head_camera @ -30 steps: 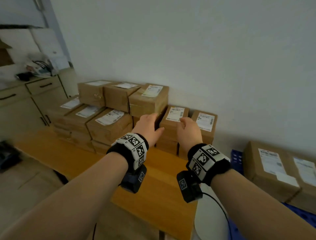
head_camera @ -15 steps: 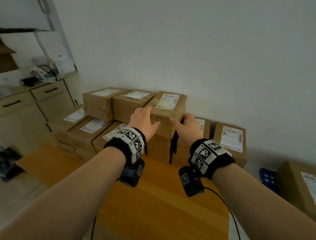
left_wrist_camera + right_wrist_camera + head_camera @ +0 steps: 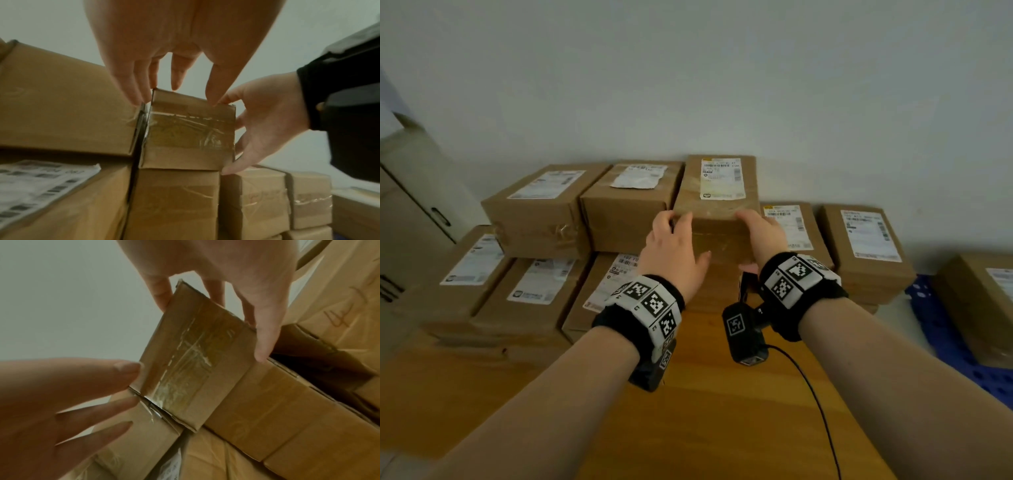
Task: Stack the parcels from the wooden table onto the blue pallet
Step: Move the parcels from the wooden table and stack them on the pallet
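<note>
Brown cardboard parcels with white labels are stacked against the wall on the wooden table (image 3: pixel 705 411). The top right parcel (image 3: pixel 717 205) (image 3: pixel 191 129) (image 3: pixel 195 361) of the high stack sits between my hands. My left hand (image 3: pixel 674 246) (image 3: pixel 174 48) has straight fingers, their tips touching its near left top edge. My right hand (image 3: pixel 763 236) (image 3: pixel 236 272) lies flat along its right side, with the thumb low on the front face. The blue pallet (image 3: pixel 948 335) is at the right and carries a parcel (image 3: pixel 976 301).
Two more parcels (image 3: pixel 626 202) stand level with the touched one to its left, with lower stacks (image 3: pixel 534 284) in front. Lower parcels (image 3: pixel 866 240) sit to its right. A cabinet (image 3: pixel 414 212) stands far left. A black cable (image 3: pixel 818 404) trails over the table.
I have stepped closer to the stack. Both hands moved forward and up, from in front of the parcels to the top right parcel, and now touch its edges.
</note>
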### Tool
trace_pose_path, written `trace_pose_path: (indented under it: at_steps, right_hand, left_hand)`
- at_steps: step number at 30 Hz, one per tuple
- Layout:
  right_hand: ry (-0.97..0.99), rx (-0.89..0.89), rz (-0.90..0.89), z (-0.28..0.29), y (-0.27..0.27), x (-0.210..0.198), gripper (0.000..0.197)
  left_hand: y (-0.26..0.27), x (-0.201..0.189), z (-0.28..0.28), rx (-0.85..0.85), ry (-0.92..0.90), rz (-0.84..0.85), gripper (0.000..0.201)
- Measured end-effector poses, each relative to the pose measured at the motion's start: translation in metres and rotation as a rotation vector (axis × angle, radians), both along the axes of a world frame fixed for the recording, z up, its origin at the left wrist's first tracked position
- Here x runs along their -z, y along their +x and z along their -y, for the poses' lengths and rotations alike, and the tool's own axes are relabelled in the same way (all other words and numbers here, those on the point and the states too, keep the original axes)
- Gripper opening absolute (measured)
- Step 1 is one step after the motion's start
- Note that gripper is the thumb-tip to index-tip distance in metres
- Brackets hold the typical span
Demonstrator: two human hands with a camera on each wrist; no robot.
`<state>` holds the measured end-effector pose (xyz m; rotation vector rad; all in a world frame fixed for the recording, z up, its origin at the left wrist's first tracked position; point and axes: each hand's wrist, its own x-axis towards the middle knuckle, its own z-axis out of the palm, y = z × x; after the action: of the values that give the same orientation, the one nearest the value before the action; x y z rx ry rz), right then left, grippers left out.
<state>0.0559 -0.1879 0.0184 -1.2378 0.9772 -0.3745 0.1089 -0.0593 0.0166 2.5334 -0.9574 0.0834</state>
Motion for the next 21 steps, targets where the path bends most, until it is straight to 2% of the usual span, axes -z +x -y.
trace_pose_path:
  at_steps: [2,6,9,11,14,17,21]
  right_hand:
    - [0.003,0.060,0.031,-0.001,-0.003,-0.001,0.052]
    - [-0.008,0.134,0.079,-0.001,-0.026,-0.008,0.027]
    - [-0.018,0.132,0.110,0.005,-0.053,-0.015,0.043]
    - [-0.031,0.121,0.129,0.012,-0.078,-0.021,0.045]
    - [-0.040,0.098,0.147,0.025,-0.121,-0.025,0.037]
    - [-0.051,0.067,0.169,0.045,-0.175,-0.022,0.017]
    - [-0.112,0.049,0.153,0.070,-0.262,-0.015,0.025]
  left_hand:
    - [-0.003,-0.001,-0.001,0.017,-0.036,-0.007,0.065]
    - [-0.015,-0.011,0.001,0.062,-0.143,-0.049,0.063]
    - [-0.030,-0.021,0.009,0.062,-0.213,-0.170,0.068]
    - [-0.044,-0.027,0.016,0.037,-0.229,-0.272,0.070]
    - [-0.081,-0.033,0.032,0.045,-0.204,-0.312,0.067]
    - [-0.133,-0.032,0.051,0.090,-0.286,-0.292,0.049]
    - [-0.213,-0.022,0.079,0.062,-0.343,-0.294,0.043]
